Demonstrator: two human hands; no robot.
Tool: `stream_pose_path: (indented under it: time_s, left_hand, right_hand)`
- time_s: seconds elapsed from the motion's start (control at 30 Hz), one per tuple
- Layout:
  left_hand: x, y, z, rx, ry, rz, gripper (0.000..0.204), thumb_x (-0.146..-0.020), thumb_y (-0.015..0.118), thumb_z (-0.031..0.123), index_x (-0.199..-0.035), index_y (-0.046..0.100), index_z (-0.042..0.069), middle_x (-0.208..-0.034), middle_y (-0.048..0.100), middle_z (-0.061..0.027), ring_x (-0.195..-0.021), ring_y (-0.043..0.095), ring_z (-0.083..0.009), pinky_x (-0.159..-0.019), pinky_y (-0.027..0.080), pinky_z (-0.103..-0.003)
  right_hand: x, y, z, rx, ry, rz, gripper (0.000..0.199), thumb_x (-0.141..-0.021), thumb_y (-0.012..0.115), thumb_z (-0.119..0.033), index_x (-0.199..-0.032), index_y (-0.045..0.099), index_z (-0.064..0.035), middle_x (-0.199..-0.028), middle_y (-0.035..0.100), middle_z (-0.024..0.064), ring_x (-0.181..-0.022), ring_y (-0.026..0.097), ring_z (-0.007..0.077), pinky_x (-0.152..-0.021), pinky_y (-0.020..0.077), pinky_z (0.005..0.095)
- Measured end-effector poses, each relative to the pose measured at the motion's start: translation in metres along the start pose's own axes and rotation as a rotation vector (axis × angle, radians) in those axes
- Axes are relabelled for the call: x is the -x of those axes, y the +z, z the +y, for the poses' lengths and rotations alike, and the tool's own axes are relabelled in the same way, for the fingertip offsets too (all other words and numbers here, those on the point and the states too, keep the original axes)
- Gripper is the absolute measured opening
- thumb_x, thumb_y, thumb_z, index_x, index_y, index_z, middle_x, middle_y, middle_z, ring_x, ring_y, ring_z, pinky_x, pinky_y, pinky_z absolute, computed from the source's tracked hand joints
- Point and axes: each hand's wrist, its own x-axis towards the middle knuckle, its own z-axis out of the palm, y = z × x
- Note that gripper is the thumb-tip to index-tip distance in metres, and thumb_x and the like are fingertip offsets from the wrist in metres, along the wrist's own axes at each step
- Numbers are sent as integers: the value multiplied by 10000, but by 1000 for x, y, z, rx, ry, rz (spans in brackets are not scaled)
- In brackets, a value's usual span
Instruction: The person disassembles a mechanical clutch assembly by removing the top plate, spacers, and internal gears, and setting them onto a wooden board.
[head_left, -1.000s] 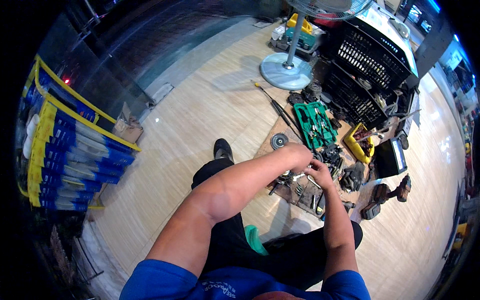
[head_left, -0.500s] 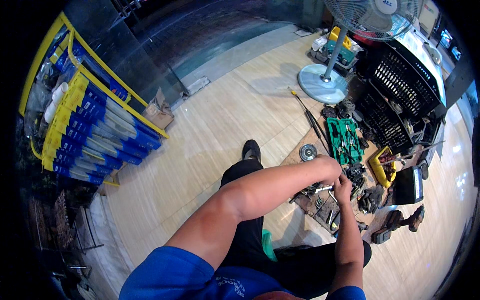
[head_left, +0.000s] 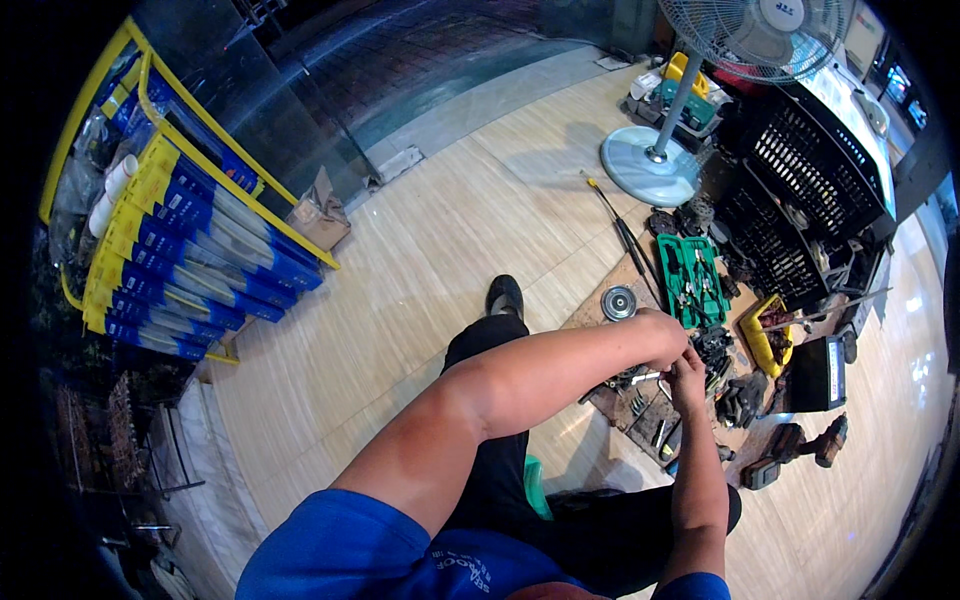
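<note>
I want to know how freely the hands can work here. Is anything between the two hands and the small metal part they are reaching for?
Nothing visible is. The left hand and right hand meet directly over the small metal part, with no object between them and it. Loose tools lie just below on the floor mat, close beside but not in the way.

Repair workshop, green tool case (head_left: 692,278), scattered tools (head_left: 640,405)

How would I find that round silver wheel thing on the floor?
Start at the white standing fan at the top, and follow the long thin rod lying on the wooden floor down from its round base. Just left of the open green tool case lies the grey disc. It is the only flat round thing among the tools there.
</note>
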Motion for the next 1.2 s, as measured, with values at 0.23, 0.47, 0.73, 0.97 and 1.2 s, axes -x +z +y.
stream_pose_path:
  time_s: [0.23,0.47,0.73,0.97,1.2]
  left_hand:
    - [-5,-3,0,-19,18,-20,317,-845,740,327,-1058,757,93,-1079,743,-127,-1014,709,-308,-837,568,-445]
    - [-4,-2,0,1,6,-36,329,-847,741,322,-1083,748,92,-1098,740,-119,-1037,702,-309,-853,563,-445]
    - [-10,1,-1,11,20,-24,326,-851,743,323,-1089,743,101,-1088,739,-127,-1033,700,-317,-850,559,-451]
    - [-11,2,-2,-16,26,-23,315,-851,739,339,-1048,750,93,-1065,741,-130,-995,709,-321,-823,566,-453]
    - [-4,-3,-2,-4,23,-11,321,-862,733,357,-1049,752,97,-1068,737,-145,-1002,706,-321,-828,566,-453]
  right_hand:
    - [-2,-14,2,493,-249,-169,262,-954,613,-117,-1181,626,11,-1015,695,67,-911,650,163,-799,516,331]
    - [7,15,17,830,-462,156,281,-947,522,-64,-1209,603,-3,-1076,669,258,-1021,646,430,-843,502,427]
    - [-7,-6,19,-39,-8,-95,373,-953,523,-86,-1316,571,-18,-1228,648,64,-1068,649,214,-906,509,343]
    - [6,-28,-4,-112,111,-393,423,-948,674,-157,-1343,568,-52,-1211,656,35,-1103,623,164,-998,482,341]
    - [-4,-30,-4,385,-123,-367,283,-926,708,-144,-1163,665,6,-1052,694,40,-988,614,118,-908,488,309]
